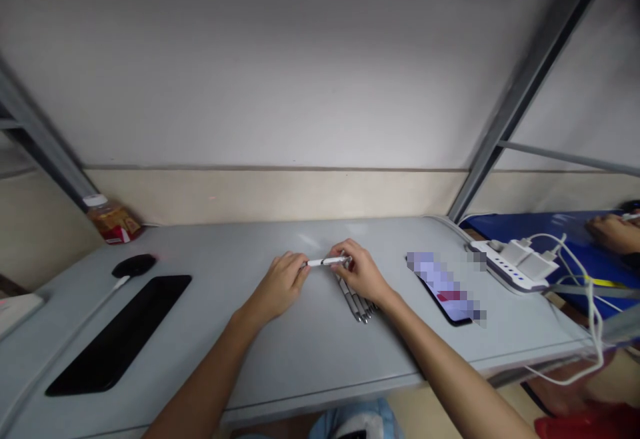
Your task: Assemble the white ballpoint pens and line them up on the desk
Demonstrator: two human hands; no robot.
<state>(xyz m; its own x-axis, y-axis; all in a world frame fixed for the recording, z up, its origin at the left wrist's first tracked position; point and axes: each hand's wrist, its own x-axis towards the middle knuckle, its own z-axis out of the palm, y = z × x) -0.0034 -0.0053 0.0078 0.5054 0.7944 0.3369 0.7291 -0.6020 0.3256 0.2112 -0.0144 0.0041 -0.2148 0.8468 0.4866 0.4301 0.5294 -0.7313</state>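
Observation:
A white pen [326, 262] is held level above the grey table [280, 352], between both my hands. My left hand [279, 284] pinches its left end with closed fingers. My right hand [359, 271] grips its right end, fingers curled round it. Under my right hand lie several more silver-grey pens [358, 305] in a bundle on the table, pointing toward me.
A black tray [120, 335] lies at the left, with a black round object [133, 265] on a white cable and a bottle [113, 220] behind it. A phone [445, 289] lies at the right, beside a white power strip [515, 264] with chargers. Another person's hand [613, 232] rests on a blue table at far right.

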